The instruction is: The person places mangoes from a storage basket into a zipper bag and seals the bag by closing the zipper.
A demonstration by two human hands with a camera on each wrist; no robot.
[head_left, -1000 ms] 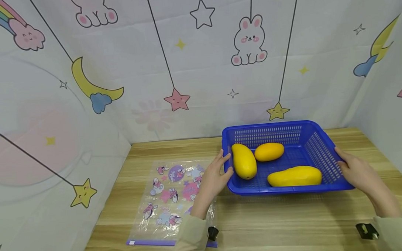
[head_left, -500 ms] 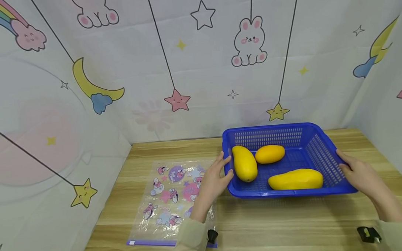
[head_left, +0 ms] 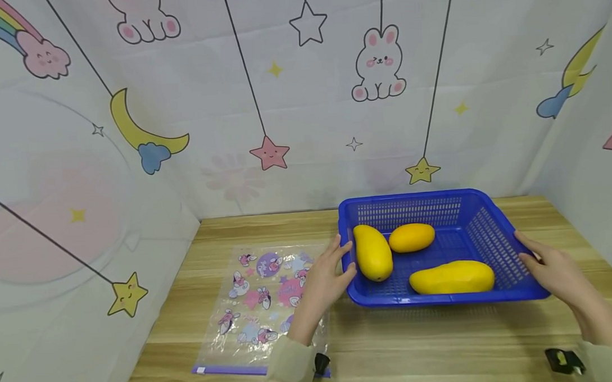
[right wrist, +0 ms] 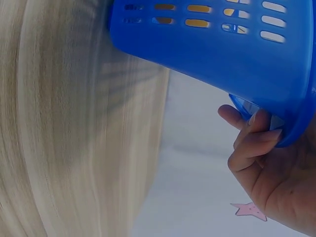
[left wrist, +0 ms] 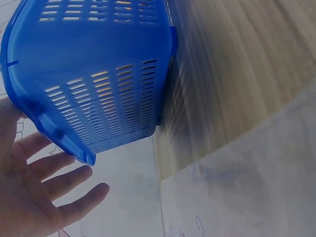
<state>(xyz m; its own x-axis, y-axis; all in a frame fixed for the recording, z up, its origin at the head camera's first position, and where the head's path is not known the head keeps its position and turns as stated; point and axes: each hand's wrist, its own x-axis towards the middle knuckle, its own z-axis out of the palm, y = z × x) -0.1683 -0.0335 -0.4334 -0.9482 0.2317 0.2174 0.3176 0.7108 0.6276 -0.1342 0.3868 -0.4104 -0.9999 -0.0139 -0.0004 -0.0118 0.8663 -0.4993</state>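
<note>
Both hands hold a blue plastic basket [head_left: 421,297] by its two short sides, close over the wooden table. My left hand [head_left: 325,277] grips the left rim, thumb over the edge; in the left wrist view its other fingers [left wrist: 69,182] spread out below the rim. On the right rim is my right hand [head_left: 557,272], and the right wrist view shows its fingers [right wrist: 252,148] curled under the edge. Three yellow mangoes lie in the basket: a long one at the left [head_left: 373,253], a smaller one behind [head_left: 411,238] and a long one in front [head_left: 452,277].
A clear zip bag [head_left: 254,305] with cartoon prints and a purple slider strip lies flat left of the basket, partly under the left forearm. Patterned white cloth [head_left: 313,112] stands behind and at both sides of the wooden table [head_left: 417,344].
The basket has shifted slightly nearer to me, lower in the head view, with both hands still on its rim. The mangoes keep their places inside, and the zip bag has not moved.
</note>
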